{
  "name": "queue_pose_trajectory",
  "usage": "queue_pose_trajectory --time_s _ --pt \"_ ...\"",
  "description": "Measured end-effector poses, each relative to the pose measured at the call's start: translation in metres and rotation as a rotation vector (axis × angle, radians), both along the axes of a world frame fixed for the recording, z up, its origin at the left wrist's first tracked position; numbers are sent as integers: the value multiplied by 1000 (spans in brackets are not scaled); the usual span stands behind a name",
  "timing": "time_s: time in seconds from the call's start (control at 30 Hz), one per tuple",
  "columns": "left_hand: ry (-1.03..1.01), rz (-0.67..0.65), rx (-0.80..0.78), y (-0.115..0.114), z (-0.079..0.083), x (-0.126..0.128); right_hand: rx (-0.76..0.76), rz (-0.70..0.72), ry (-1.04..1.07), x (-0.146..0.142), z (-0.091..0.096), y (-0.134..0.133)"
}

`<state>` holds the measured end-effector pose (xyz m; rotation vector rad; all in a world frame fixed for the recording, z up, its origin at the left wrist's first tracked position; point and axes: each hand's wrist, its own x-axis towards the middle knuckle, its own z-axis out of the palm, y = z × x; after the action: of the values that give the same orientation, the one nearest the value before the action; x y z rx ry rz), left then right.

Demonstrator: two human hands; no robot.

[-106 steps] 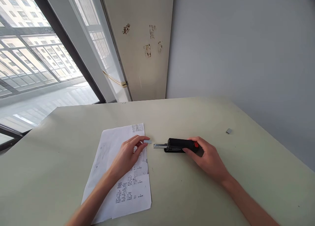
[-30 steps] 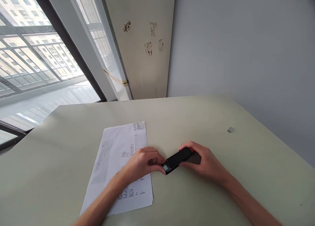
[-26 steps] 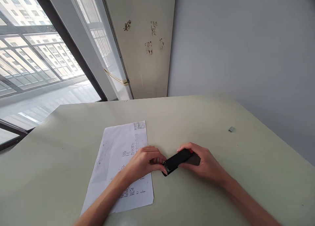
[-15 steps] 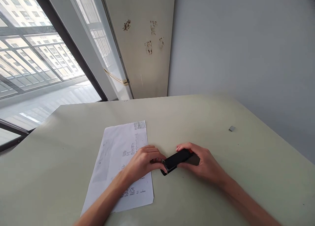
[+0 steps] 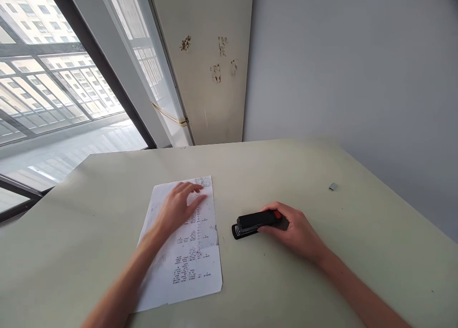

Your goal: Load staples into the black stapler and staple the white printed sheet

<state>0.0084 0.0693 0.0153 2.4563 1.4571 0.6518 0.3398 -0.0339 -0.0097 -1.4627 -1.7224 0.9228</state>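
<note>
A black stapler (image 5: 255, 220) with a red patch near its rear end is held by my right hand (image 5: 291, 225), thumb on the near side and fingers on the far side. Its front end points left, with a slim gap between the top arm and the base. Over the upper part of the printed paper sheets (image 5: 193, 271) is my left hand (image 5: 182, 201), holding nothing, thumb and fingers apart. Whether it touches the paper I cannot tell. The sheets lie slightly out of line at the lower edge.
A pale table (image 5: 286, 280) carries everything. Toward its right side lies a small grey piece (image 5: 333, 186), perhaps a strip of staples. Behind stand a stained cabinet panel (image 5: 214, 104) and a grey wall (image 5: 339, 70); windows (image 5: 64, 89) are at the left.
My left hand has let go of the stapler's front end and moved left and up over the paper. The stapler has turned a little more level in my right hand.
</note>
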Motion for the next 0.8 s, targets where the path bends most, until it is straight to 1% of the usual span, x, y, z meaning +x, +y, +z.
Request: queue_pose_trajectory --time_s 0.07,0.13,0.2,0.3,0.37,0.43,0.5,0.57,0.67,0.8 --pt "77 135 46 16 -4 -21 20 -12 -14 0 -2 1" --pt "138 256 44 27 -10 -39 28 -17 -24 0 -4 1" --pt "197 312 81 32 -14 -52 32 -19 -28 0 -5 1" --pt "240 343 149 31 -18 -59 42 -15 -28 0 -5 1" --pt "232 340 143 26 -19 -57 42 -16 -28 0 -5 1" --pt "200 316 105 21 -20 -52 42 -17 -27 0 -5 1" --pt "154 271 60 16 -20 -47 40 -14 -26 0 -5 1" --pt "112 198 28 12 -21 -43 37 -13 -25 -1 -4 1" --pt "66 91 12 8 -22 -39 30 -19 -22 -1 -2 1" --pt "20 46 -2 4 -22 -33 16 -15 -6 -1 -1 0"
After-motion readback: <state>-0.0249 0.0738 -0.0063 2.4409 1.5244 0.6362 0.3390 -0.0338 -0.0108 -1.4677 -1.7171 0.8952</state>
